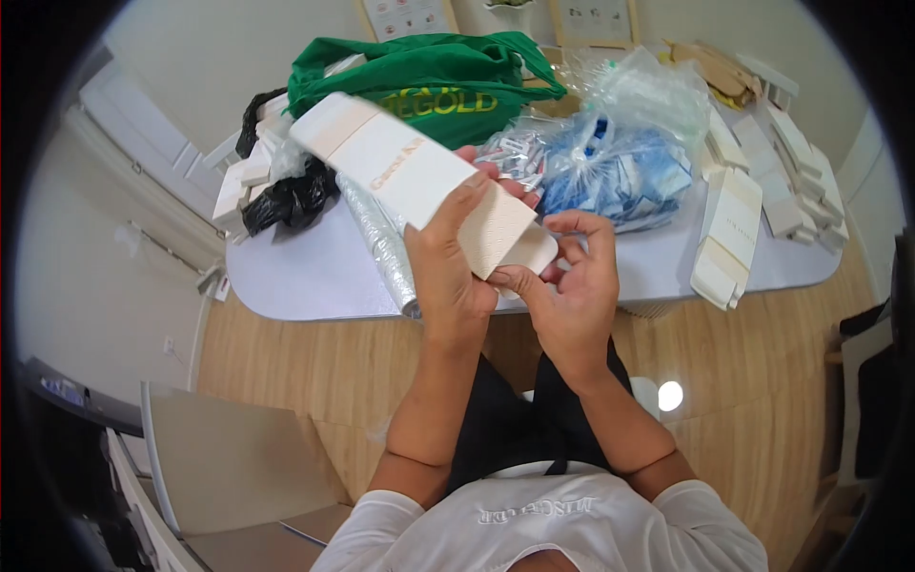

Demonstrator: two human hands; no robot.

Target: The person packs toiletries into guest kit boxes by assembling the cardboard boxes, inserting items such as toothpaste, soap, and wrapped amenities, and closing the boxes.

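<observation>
A white and cream cardboard box with a printed name on its side is held up at a tilt above the near edge of the table. My left hand is wrapped around its lower part, thumb across the front face. At the lower end a flap sticks out. My right hand has its thumb at that end's edge and curled fingers by the flap, pinching there. The inside of the box is hidden.
On the white table are a green bag, a bubble-wrap roll, a black plastic bag and a clear bag of blue packets. Flat cartons lie at the right, one overhanging the front edge.
</observation>
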